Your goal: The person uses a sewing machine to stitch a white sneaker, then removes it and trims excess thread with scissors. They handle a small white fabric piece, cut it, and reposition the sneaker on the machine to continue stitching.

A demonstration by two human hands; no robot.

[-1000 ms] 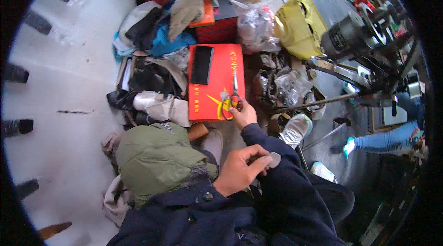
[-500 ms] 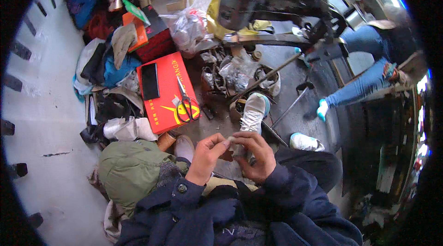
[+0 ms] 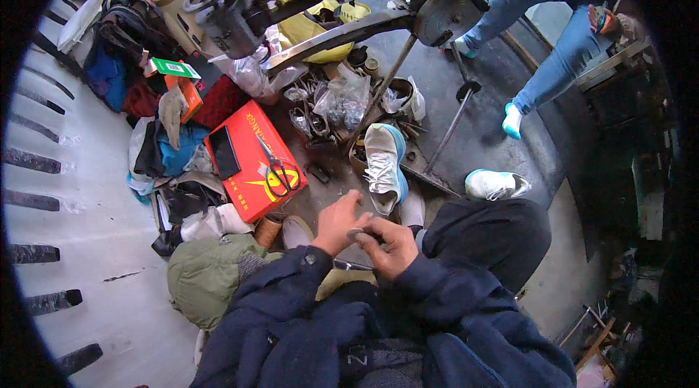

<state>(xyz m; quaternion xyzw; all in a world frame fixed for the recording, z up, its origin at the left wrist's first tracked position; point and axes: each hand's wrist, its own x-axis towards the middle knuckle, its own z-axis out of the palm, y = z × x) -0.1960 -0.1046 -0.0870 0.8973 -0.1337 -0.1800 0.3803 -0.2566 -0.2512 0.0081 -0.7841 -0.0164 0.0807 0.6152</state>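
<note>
**Left hand (image 3: 337,226) and right hand (image 3: 392,248) are close together**

The right one pinches a small dark piece (image 3: 354,233), whose kind I cannot tell. In front, a red box (image 3: 244,178) carries 1 black phone (image 3: 224,152) and 1 pair of scissors (image 3: 274,166). Rightward are 2 white shoes (image 3: 382,169), apart from each other.

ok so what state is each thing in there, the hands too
small grey piece, seemingly pinched by the right hand; shape unclear
left hand, bare, against the right
red cardboard box, shut
flat black phone, on the box, screen dark
black-handled metal scissors, on the box, blades seemingly closed
white lace-up sneaker by the person's knee, on the floor, laces threaded
</note>
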